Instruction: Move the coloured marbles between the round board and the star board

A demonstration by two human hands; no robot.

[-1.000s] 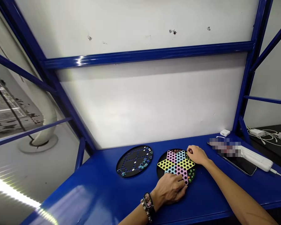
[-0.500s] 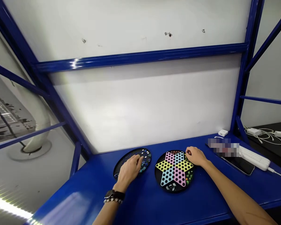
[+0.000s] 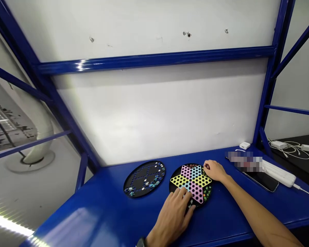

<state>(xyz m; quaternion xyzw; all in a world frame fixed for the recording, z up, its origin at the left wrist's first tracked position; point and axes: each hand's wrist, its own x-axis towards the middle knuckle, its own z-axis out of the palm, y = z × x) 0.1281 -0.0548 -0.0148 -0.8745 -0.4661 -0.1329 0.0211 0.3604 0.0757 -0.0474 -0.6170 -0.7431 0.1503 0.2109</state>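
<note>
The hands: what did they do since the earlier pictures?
The left hand went from the star board left to over the dark board, then back right to the star board's near left part. I can't tell whether it picked up or dropped anything. The right hand stayed at the star board's far right edge. Both boards stayed put.
</note>
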